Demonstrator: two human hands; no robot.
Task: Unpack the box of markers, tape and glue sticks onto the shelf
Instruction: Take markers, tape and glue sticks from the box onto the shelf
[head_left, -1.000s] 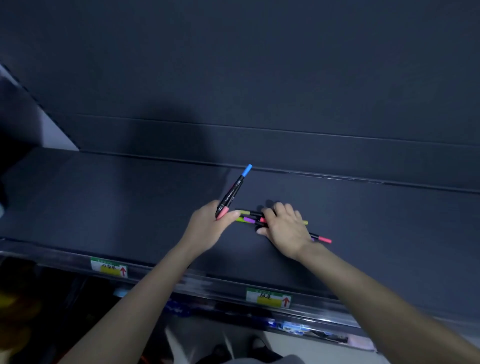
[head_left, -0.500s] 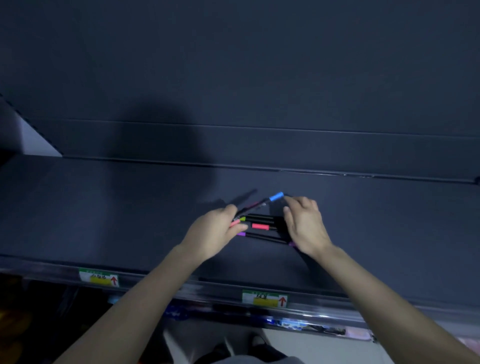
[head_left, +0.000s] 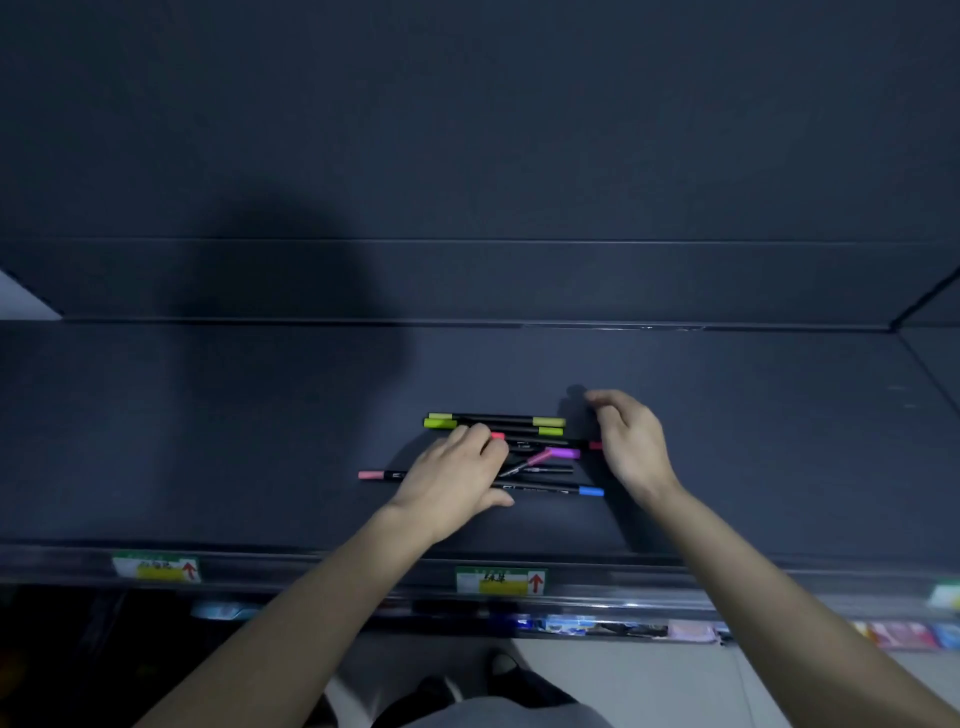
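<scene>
Shelf (head_left: 249, 441): dark, flat, with a dark back panel behind.

Markers (head_left: 540, 442): a loose cluster lying flat at the middle of the shelf, mostly running left to right.
- Two green-capped markers (head_left: 493, 420): side by side at the far edge of the cluster.
- Purple-capped marker (head_left: 563, 453): mid-cluster, towards the right.
- Pink-and-blue marker (head_left: 550, 488): nearest of the lot, pink end out to the left, blue end to the right.

Left hand (head_left: 457, 478): palm down over the left half of the cluster, grip spread, fingers resting on the barrels and pinching nothing.

Right hand (head_left: 631, 447): at the right ends of the markers, grip loosely curled around nothing; whether it touches a cap cannot be told.

Price labels (head_left: 501, 580): two, green and yellow with red arrows, on the shelf's near rail.

Lower shelf (head_left: 597, 626): beneath the rail, coloured goods, blurred.
</scene>
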